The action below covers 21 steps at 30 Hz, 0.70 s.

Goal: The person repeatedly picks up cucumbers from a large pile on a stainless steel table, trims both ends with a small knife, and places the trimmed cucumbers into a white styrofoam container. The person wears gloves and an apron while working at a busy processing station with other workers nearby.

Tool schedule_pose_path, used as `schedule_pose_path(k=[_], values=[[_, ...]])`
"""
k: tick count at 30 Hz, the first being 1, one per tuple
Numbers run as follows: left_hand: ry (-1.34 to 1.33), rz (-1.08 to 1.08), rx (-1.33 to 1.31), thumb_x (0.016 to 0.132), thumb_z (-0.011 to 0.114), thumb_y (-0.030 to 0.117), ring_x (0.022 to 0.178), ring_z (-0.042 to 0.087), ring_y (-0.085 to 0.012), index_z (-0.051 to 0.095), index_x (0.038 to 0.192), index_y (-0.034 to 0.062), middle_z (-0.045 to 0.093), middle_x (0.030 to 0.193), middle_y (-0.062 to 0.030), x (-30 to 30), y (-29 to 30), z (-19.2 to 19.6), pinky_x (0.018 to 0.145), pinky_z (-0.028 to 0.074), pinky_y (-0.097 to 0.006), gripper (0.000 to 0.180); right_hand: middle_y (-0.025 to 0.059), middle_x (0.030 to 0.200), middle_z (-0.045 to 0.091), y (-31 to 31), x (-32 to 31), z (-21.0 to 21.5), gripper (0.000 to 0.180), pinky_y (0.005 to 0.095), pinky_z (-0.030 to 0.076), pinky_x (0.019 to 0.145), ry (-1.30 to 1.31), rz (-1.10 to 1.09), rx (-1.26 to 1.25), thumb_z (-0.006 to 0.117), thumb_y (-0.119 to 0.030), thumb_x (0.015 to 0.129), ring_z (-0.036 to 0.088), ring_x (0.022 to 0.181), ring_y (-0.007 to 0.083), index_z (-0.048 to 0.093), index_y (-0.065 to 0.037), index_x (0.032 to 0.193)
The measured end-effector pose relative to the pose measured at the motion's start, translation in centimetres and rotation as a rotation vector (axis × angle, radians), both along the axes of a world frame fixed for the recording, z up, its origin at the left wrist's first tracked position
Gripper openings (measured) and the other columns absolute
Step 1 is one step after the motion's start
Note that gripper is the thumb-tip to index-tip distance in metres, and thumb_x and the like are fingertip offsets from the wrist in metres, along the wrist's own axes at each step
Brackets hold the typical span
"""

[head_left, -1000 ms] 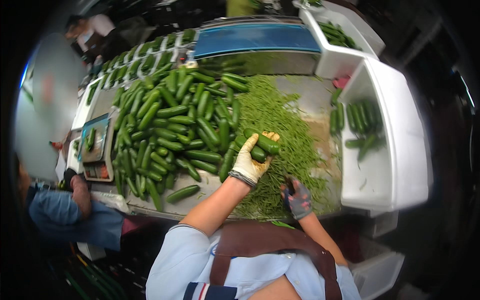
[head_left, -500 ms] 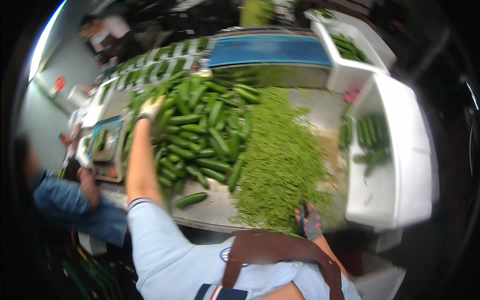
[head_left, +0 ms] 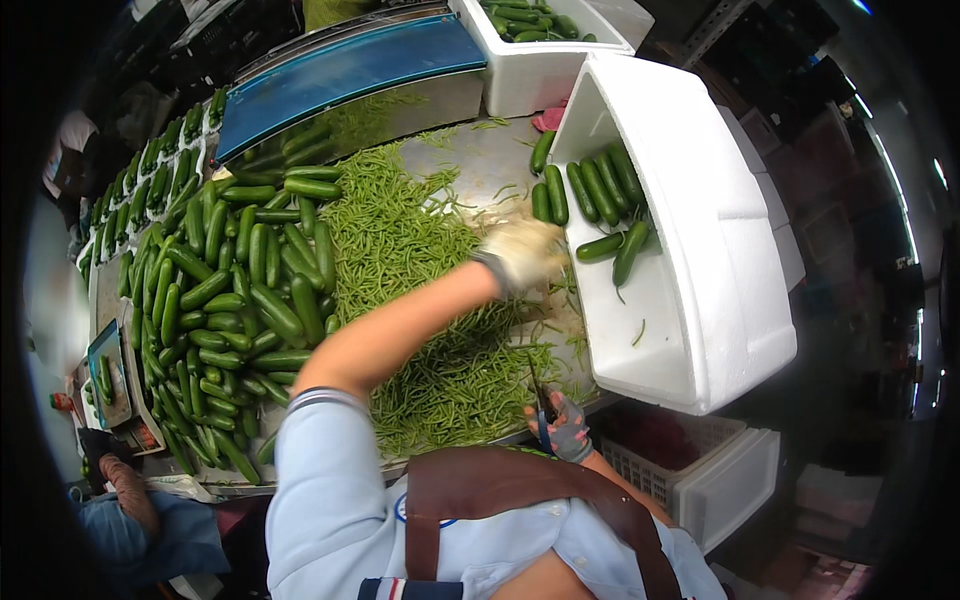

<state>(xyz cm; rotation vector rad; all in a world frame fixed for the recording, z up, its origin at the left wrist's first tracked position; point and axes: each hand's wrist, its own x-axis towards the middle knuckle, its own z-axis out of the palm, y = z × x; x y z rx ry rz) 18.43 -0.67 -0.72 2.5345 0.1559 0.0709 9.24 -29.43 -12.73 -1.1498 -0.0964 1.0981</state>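
Now reaching with gloved left hand (head_left: pixel 520 252), fingers curled, grasp unclear, beside cucumber (head_left: pixel 602 246) lying crosswise in white foam box (head_left: pixel 690 330); right hand (head_left: pixel 563 428) clenching knife (head_left: pixel 537 385).

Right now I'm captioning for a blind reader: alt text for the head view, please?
A person's gloved left hand reaches over cucumbers and green trimmings toward a white foam box holding cucumbers. The right hand holds a small knife at the table's edge.
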Motion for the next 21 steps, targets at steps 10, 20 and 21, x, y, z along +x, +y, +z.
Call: schedule_pose_path(k=[10, 20, 21], values=[[0.076, 0.228, 0.241, 0.063, 0.066, 0.043, 0.076, 0.060, -0.0214, 0.057, 0.087, 0.0011, 0.060, 0.079, -0.0090, 11.2, -9.9, -5.1, 0.063, 0.049, -0.031, 0.049, 0.0170, 0.093, 0.055, -2.0, 1.5, 1.6, 0.032, 0.0260, 0.046, 0.055, -0.006, 0.043, -0.058, 0.039, -0.032, 0.090, 0.050, 0.058, 0.0162, 0.043, -0.010, 0.113], [-0.147, 0.106, -1.170, 0.065, 0.060, 0.007, 0.094, 0.054, -0.0210, 0.026, 0.129, -0.0010, 0.051, 0.108, -0.0129, -4.3, -0.3, -6.8, 0.083, 0.043, -0.030, 0.074, 0.0151, 0.088, 0.055, -0.4, 2.7, 0.9, 0.022, 0.0226, 0.044, 0.050, -0.025, -0.055, 0.000, 0.033, -0.025, 0.091, 0.048, 0.053, 0.0140, 0.046, -0.007, 0.096], [-0.169, 0.090, -1.298, 0.065, 0.061, 0.007, 0.094, 0.054, -0.0211, 0.025, 0.130, 0.0000, 0.050, 0.110, -0.0131, -6.1, 0.2, -5.9, 0.083, 0.044, -0.031, 0.074, 0.0146, 0.087, 0.055, 1.0, 2.9, 2.1, 0.022, 0.0221, 0.045, 0.051, 0.163, -0.153, 0.131, 0.033, -0.023, 0.091, 0.049, 0.054, 0.0135, 0.046, -0.006, 0.098]])
